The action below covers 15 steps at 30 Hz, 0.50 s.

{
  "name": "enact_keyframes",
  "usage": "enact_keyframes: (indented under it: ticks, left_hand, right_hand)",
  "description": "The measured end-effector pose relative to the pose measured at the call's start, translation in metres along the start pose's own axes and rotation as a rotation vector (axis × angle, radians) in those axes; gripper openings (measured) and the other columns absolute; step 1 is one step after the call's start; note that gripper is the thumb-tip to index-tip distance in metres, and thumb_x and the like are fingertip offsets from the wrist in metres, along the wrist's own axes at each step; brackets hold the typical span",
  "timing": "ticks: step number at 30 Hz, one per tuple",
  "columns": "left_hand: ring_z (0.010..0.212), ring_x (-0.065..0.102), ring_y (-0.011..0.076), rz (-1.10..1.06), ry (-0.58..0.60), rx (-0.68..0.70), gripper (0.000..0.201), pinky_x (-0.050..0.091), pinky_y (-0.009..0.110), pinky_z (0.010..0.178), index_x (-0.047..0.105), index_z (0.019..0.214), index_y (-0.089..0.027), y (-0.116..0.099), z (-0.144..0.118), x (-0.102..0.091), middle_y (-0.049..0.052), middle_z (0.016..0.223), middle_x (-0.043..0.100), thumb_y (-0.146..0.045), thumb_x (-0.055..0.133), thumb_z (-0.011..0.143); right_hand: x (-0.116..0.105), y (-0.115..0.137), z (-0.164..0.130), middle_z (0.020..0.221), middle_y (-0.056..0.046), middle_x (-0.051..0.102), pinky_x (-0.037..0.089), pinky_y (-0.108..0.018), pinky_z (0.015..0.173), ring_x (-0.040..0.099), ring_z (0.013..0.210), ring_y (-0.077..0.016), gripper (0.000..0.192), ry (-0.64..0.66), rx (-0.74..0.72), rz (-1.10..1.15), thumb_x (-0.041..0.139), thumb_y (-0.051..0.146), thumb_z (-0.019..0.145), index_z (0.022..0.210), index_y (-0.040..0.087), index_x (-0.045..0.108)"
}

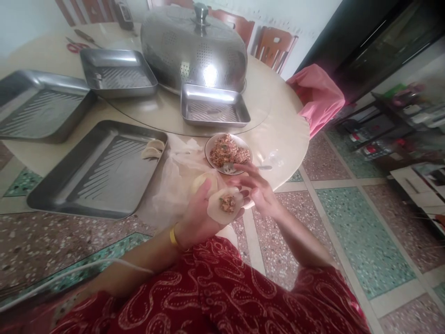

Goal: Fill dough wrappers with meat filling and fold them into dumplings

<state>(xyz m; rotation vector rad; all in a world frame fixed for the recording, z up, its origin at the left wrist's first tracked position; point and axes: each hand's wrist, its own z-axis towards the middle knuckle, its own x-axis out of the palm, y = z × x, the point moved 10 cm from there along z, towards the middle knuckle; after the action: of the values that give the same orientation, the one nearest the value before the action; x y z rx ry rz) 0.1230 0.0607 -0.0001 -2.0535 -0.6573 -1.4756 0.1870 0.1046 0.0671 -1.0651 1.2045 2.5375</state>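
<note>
Now we hold a round dumpling wrapper (pixel 225 207) flat on the fingers of our left hand (pixel 199 214), palm up, the grip cupped open beneath it; a small lump of meat filling (pixel 228 203) sits at the wrapper's middle. Far to the left of that hand lies a large steel tray (pixel 86 185) on the worktop (pixel 285 134), with two folded dumplings (pixel 152 149) in its far corner. Just left of the hand and beyond it lies a crumpled plastic sheet (pixel 174 181) with a stack of wrappers (pixel 203 181). Right of the wrapper, our right hand (pixel 255 188) touches its edge, fingers spread loosely, its grip clamped on nothing. Just beyond that hand stands a bowl of minced filling (pixel 227 150) with a spoon (pixel 243 167) resting in it.
</note>
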Motion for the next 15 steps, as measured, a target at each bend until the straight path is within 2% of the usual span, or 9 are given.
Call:
enact_keyframes:
  ticks: [4, 8, 12, 13, 15]
  left_hand:
    - [0.111, 0.062, 0.0264, -0.009, 0.047, -0.037, 0.067, 0.043, 0.040, 0.099, 0.062, 0.118, -0.010, 0.005, 0.000, -0.002, 0.014, 0.108, 0.070, -0.065, 0.030, 0.095]
    - [0.115, 0.061, 0.0269, -0.009, 0.084, -0.048, 0.070, 0.040, 0.041, 0.102, 0.061, 0.121, -0.011, 0.007, 0.001, 0.003, 0.015, 0.112, 0.070, -0.067, 0.027, 0.095]
    - [0.118, 0.059, 0.0280, -0.004, 0.040, -0.050, 0.073, 0.037, 0.043, 0.107, 0.059, 0.125, -0.011, 0.007, 0.001, 0.004, 0.015, 0.119, 0.067, -0.067, 0.024, 0.095]
    - [0.119, 0.058, 0.0285, 0.000, 0.022, -0.055, 0.073, 0.037, 0.042, 0.106, 0.059, 0.126, -0.010, 0.007, 0.000, 0.002, 0.016, 0.120, 0.067, -0.068, 0.025, 0.094]
    - [0.121, 0.057, 0.0298, 0.006, -0.008, -0.071, 0.076, 0.040, 0.040, 0.105, 0.057, 0.128, -0.007, 0.006, -0.001, -0.002, 0.018, 0.121, 0.066, -0.069, 0.030, 0.093]
  right_hand:
    - [0.009, 0.006, 0.006, 0.104, -0.001, 0.075, 0.021, -0.056, 0.122, 0.052, 0.132, -0.0208, 0.068, 0.152, -0.019, 0.087, 0.010, 0.063, 0.098, 0.109, 0.029, 0.068]
    - [0.011, 0.002, 0.012, 0.107, -0.002, 0.075, 0.025, -0.052, 0.121, 0.053, 0.131, -0.0198, 0.068, 0.148, 0.045, 0.152, 0.013, 0.065, 0.097, 0.109, 0.028, 0.068]
    - [0.024, 0.008, 0.014, 0.103, -0.001, 0.077, 0.027, -0.050, 0.120, 0.054, 0.131, -0.0187, 0.071, 0.269, 0.014, 0.240, 0.012, 0.069, 0.094, 0.110, 0.028, 0.068]
    - [0.019, 0.004, 0.014, 0.106, -0.002, 0.076, 0.032, -0.050, 0.118, 0.055, 0.130, -0.0190, 0.072, 0.252, 0.034, 0.225, 0.011, 0.069, 0.094, 0.109, 0.027, 0.068]
    - [-0.009, -0.014, 0.014, 0.112, -0.004, 0.074, 0.041, -0.049, 0.111, 0.058, 0.126, -0.0204, 0.072, 0.100, 0.111, 0.126, 0.010, 0.067, 0.095, 0.106, 0.026, 0.068]
